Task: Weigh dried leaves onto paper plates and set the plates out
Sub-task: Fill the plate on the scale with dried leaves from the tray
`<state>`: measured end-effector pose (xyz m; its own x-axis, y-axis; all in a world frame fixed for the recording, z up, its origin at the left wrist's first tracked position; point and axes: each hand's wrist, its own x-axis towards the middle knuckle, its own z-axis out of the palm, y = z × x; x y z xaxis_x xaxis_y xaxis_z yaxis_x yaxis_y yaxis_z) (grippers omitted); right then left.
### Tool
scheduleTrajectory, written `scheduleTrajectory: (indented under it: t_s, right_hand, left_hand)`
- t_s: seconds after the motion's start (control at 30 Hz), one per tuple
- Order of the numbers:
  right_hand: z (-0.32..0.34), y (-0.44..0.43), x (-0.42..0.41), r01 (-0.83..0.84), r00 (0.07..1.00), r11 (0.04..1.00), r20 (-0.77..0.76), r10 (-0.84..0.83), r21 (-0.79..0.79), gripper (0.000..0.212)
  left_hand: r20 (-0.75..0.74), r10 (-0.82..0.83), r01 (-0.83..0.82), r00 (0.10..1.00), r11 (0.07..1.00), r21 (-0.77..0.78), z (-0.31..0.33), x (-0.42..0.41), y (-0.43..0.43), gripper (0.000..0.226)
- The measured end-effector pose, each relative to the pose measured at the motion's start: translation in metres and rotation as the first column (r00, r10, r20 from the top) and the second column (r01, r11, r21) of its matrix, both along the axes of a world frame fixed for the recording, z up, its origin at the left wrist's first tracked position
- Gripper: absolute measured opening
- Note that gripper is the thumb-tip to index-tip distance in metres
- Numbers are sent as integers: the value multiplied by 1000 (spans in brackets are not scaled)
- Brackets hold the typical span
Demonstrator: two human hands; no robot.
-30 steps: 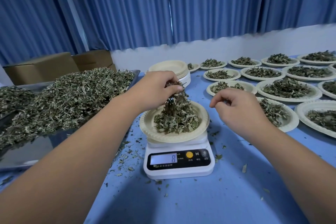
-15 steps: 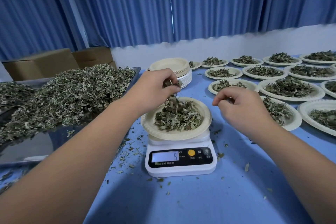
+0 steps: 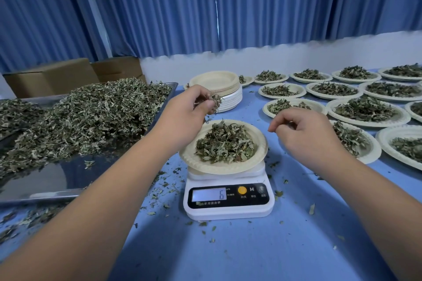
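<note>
A paper plate point(image 3: 260, 148) heaped with dried leaves point(image 3: 225, 142) sits on a white kitchen scale point(image 3: 228, 198) at the table's middle; its display reads 6. My left hand point(image 3: 189, 112) hovers above the plate's far left rim and pinches a small tuft of leaves point(image 3: 214, 100). My right hand point(image 3: 303, 134) hangs to the right of the plate with its fingers loosely curled; whether the fingertips hold anything I cannot see.
A steel tray point(image 3: 45, 180) with a big heap of loose leaves point(image 3: 86, 116) lies on the left. A stack of blank plates point(image 3: 217, 89) stands behind the scale. Several filled plates point(image 3: 365, 112) cover the right side. Cardboard boxes point(image 3: 52, 77) stand at back left. Crumbs litter the blue table point(image 3: 228, 253).
My left hand has risen off the pile with a pinch of leaves, away from the plate. The display went from 8 to 5 to 6. The right hand barely shifted.
</note>
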<state>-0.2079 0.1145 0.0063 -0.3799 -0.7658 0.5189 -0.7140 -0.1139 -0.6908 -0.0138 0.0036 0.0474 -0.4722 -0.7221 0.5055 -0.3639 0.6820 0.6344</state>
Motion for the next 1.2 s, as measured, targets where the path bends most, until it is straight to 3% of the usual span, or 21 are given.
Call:
scheduleTrajectory:
  t_s: [0.13,0.33,0.53,0.87,1.0,1.2]
  right_hand:
    - [-1,0,-1,0,1000,1000,21,0,9,30]
    - [-1,-1,-1,4,1000,1000,21,-4,19,30]
    - [-1,-1,0,-2,1000,1000,21,1,20,30]
    - [0,0,1,4,1000,1000,28,-4,19,30]
    - [1,1,1,8,999,1000,36,-9,25,30]
    - [2,3,3,17,1000,999,26,-18,37,30]
  left_hand:
    - [70,14,-10,997,998,-61,1,-3,5,7]
    - [44,17,-13,999,997,-78,6,-4,5,4]
    - [5,-25,25,1000,1000,-7,7,-6,8,15]
    - [-295,-27,59,955,993,101,8,15,8,13]
    - [-370,35,14,929,992,128,6,34,5,14]
    - [-320,226,-177,920,969,175,-14,72,-5,12]
